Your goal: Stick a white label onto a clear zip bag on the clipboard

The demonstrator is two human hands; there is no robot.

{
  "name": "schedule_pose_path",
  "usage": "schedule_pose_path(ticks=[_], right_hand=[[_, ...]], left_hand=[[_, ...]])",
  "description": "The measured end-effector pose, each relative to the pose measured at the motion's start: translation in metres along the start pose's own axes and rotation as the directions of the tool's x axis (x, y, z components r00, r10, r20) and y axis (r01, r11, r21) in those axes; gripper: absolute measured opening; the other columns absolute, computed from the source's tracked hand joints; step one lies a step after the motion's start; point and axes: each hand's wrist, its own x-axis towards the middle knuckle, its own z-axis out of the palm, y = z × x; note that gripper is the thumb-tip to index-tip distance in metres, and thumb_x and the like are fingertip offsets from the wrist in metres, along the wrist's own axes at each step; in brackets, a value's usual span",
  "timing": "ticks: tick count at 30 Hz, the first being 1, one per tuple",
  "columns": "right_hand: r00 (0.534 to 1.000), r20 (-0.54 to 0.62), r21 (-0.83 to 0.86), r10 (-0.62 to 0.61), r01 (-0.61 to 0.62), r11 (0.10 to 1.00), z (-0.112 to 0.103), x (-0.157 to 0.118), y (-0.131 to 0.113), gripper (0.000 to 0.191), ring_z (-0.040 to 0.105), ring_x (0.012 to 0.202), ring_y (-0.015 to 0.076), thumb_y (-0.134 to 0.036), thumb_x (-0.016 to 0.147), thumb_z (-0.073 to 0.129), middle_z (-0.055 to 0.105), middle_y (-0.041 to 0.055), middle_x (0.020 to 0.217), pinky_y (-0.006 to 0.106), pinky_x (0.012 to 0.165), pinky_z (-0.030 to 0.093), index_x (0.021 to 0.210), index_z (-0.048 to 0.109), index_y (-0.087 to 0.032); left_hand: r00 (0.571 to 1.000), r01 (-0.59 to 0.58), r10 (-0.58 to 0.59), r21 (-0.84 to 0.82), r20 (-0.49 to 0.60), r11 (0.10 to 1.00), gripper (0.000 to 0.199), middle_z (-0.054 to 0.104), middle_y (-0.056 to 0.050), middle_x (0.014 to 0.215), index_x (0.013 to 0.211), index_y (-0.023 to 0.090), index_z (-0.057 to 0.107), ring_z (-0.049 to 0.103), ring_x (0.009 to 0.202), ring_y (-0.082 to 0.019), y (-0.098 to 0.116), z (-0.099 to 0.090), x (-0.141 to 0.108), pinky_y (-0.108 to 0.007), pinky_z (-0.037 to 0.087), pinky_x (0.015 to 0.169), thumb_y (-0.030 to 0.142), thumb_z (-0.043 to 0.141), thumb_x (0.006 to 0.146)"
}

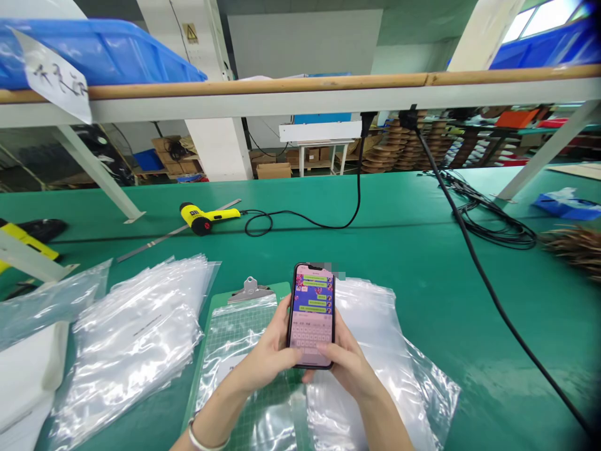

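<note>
A smartphone (312, 316) is held upright in both hands, its screen showing a chat with green bubbles and a keyboard. My left hand (268, 354) grips its left edge, with the thumb over the lower corner. From the right, my right hand (348, 357) wraps the phone, its thumb on the keyboard area. Below the hands lies a green clipboard (218, 302) with a metal clip and a clear plastic bag (244, 326) on it. Right of the clipboard is a pile of clear bags (375, 313), partly hidden by my right forearm.
Another stack of clear zip bags (141, 332) lies at left beside white sheets (30, 369). A yellow heat gun (201, 217) rests farther back near a steel ruler (159, 240). A black cable (483, 266) crosses the right side. Overhead runs a shelf (282, 106) holding a blue bin (107, 53).
</note>
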Motion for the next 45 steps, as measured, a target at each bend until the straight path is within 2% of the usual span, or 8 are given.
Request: schedule_pose_path(ticks=[6, 12, 19, 26, 29, 37, 42, 45], right_hand=[[1.000, -0.027, -0.037, -0.006, 0.005, 0.999, 0.0005, 0.0012, 0.0018, 0.071, 0.063, 0.086, 0.0220, -0.028, 0.080, 0.062, 0.053, 0.0090, 0.122, 0.029, 0.053, 0.057, 0.139, 0.022, -0.033], [0.999, 0.006, -0.054, -0.048, 0.048, 0.997, -0.0003, 0.0023, 0.0050, 0.078, 0.062, 0.087, 0.0231, -0.026, 0.076, 0.067, 0.052, 0.0108, 0.122, 0.029, 0.053, 0.056, 0.139, 0.021, -0.030], [0.999, 0.015, -0.091, -0.039, 0.041, 0.995, 0.0004, 0.0022, 0.0022, 0.079, 0.064, 0.087, 0.0223, -0.024, 0.077, 0.065, 0.052, 0.0116, 0.123, 0.027, 0.053, 0.056, 0.139, 0.016, -0.031], [0.999, 0.002, -0.094, -0.038, 0.038, 0.995, 0.0006, 0.0016, 0.0016, 0.078, 0.063, 0.087, 0.0220, -0.024, 0.075, 0.066, 0.051, 0.0109, 0.124, 0.029, 0.055, 0.057, 0.138, 0.021, -0.030], [0.999, 0.001, -0.105, -0.032, 0.032, 0.994, 0.0009, 0.0013, 0.0013, 0.078, 0.063, 0.089, 0.0225, -0.022, 0.075, 0.065, 0.051, 0.0105, 0.126, 0.029, 0.055, 0.057, 0.139, 0.020, -0.031], [0.998, 0.014, -0.068, -0.068, 0.068, 0.995, -0.0008, 0.0016, 0.0051, 0.075, 0.063, 0.088, 0.0225, -0.022, 0.076, 0.065, 0.052, 0.0096, 0.123, 0.029, 0.053, 0.057, 0.138, 0.022, -0.032], [0.999, 0.016, -0.084, -0.052, 0.053, 0.995, -0.0002, 0.0011, 0.0029, 0.078, 0.063, 0.087, 0.0224, -0.023, 0.076, 0.065, 0.052, 0.0103, 0.124, 0.029, 0.054, 0.057, 0.139, 0.020, -0.032], [0.997, 0.016, -0.090, -0.070, 0.071, 0.993, 0.0002, 0.0009, 0.0023, 0.075, 0.064, 0.083, 0.0213, -0.025, 0.076, 0.066, 0.052, 0.0099, 0.123, 0.029, 0.053, 0.057, 0.137, 0.023, -0.031]], left_hand=[[0.998, -0.003, 0.003, -0.008, 0.060, 1.000, 0.092, 0.039, -0.013, 0.136, 0.139, 0.035, 0.004, 0.061, 0.079, -0.013, -0.0019, 0.0003, 0.0020, -0.020, 0.053, 0.052, 0.018, 0.060, 0.069], [0.999, 0.023, -0.023, 0.004, 0.028, 1.000, 0.095, 0.042, -0.012, 0.134, 0.139, 0.035, -0.001, 0.060, 0.074, -0.012, -0.0003, 0.0013, 0.0008, -0.021, 0.052, 0.053, 0.020, 0.061, 0.069], [0.995, -0.013, 0.021, 0.082, -0.101, 0.997, 0.070, 0.042, -0.005, 0.137, 0.137, 0.028, 0.022, 0.048, 0.116, -0.017, 0.0010, -0.0005, -0.0013, -0.022, 0.051, 0.084, 0.021, 0.054, 0.075], [0.973, 0.038, -0.015, 0.094, -0.229, 0.995, 0.064, 0.042, -0.004, 0.137, 0.137, 0.028, 0.026, 0.045, 0.120, -0.017, -0.0014, 0.0017, 0.0001, -0.026, 0.044, 0.095, 0.043, 0.051, 0.080], [0.968, 0.033, -0.018, 0.058, -0.249, 0.998, 0.064, 0.044, -0.004, 0.136, 0.137, 0.027, 0.027, 0.043, 0.123, -0.018, -0.0024, 0.0020, 0.0003, -0.027, 0.042, 0.099, 0.040, 0.053, 0.079], [0.985, 0.016, -0.001, 0.090, -0.171, 0.996, 0.080, 0.044, -0.009, 0.134, 0.139, 0.031, 0.016, 0.055, 0.103, -0.018, -0.0033, 0.0069, -0.0012, -0.022, 0.053, 0.068, 0.035, 0.062, 0.074], [0.971, 0.004, 0.014, 0.075, -0.240, 0.997, 0.062, 0.044, -0.004, 0.134, 0.136, 0.028, 0.027, 0.048, 0.116, -0.015, -0.0068, 0.0011, 0.0012, -0.024, 0.049, 0.091, 0.043, 0.050, 0.081], [0.978, -0.008, 0.025, 0.084, -0.206, 0.996, 0.065, 0.045, -0.005, 0.133, 0.137, 0.027, 0.025, 0.049, 0.114, -0.015, -0.0059, 0.0008, 0.0012, -0.025, 0.047, 0.094, 0.040, 0.053, 0.080]])
